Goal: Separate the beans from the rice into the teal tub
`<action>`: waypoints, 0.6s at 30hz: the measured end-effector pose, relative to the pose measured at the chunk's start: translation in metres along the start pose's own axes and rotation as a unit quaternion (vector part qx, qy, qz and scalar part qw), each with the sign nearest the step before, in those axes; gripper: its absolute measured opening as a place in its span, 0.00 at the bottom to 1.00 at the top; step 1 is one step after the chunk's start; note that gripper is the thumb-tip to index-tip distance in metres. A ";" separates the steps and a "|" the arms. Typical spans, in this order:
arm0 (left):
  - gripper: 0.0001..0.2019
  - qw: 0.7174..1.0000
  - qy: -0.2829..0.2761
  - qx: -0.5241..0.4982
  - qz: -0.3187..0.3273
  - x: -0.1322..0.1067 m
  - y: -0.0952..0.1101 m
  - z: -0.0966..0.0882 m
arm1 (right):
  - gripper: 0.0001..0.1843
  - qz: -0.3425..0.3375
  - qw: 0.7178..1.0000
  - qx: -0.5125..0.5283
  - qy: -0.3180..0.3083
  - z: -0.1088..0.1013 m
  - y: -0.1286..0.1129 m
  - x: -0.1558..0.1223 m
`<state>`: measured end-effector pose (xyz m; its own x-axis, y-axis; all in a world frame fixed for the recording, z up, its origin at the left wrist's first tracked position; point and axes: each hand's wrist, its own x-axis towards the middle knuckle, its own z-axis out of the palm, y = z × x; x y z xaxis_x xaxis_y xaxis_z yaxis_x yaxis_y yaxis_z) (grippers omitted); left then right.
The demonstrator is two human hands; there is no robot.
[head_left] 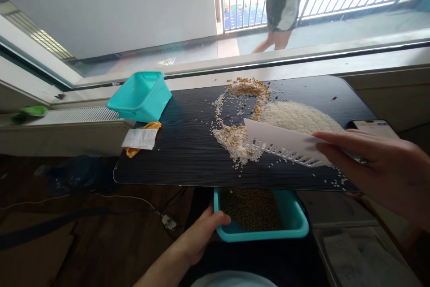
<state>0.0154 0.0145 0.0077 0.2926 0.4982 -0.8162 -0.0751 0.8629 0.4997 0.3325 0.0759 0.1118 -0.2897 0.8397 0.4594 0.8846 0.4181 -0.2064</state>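
Note:
My right hand (379, 173) grips a white slotted plastic scoop (285, 146), its edge resting on the dark table (188, 143) beside a mixed pile of rice and soybeans (237, 139). A larger heap of white rice (295, 117) lies behind the scoop, and a ring of beans and rice (250, 90) sits farther back. My left hand (201, 233) holds the rim of a teal bin (295, 224) under the table's near edge; it contains brownish beans (251, 208).
A second teal bin (141, 94), tilted, sits at the table's back left corner. A white packet (141, 138) lies on something orange at the left edge. A phone (374, 126) lies at the right. A person walks outside beyond the window.

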 end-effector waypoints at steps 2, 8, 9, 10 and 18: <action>0.15 1.000 0.003 0.000 -0.001 0.000 0.000 0.000 | 0.16 0.007 1.000 0.013 -0.007 0.002 -0.002 0.002; 0.16 1.000 0.001 -0.002 0.004 -0.001 -0.001 0.001 | 0.16 0.051 0.997 0.037 -0.042 0.001 -0.006 -0.003; 0.16 1.000 0.000 -0.001 0.006 -0.001 -0.001 0.001 | 0.16 0.059 0.996 0.040 -0.044 0.001 -0.005 -0.004; 0.16 1.000 -0.002 0.000 0.006 0.000 -0.001 0.001 | 0.17 0.067 0.996 0.045 -0.042 0.001 -0.004 -0.005; 0.16 1.000 0.005 0.004 0.002 0.000 0.001 0.001 | 0.15 0.077 0.994 0.067 -0.046 0.002 -0.012 0.006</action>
<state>0.0167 0.0149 0.0082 0.2830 0.5017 -0.8175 -0.0685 0.8607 0.5045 0.3195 0.0769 0.1159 -0.1924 0.9231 0.3328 0.8664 0.3191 -0.3842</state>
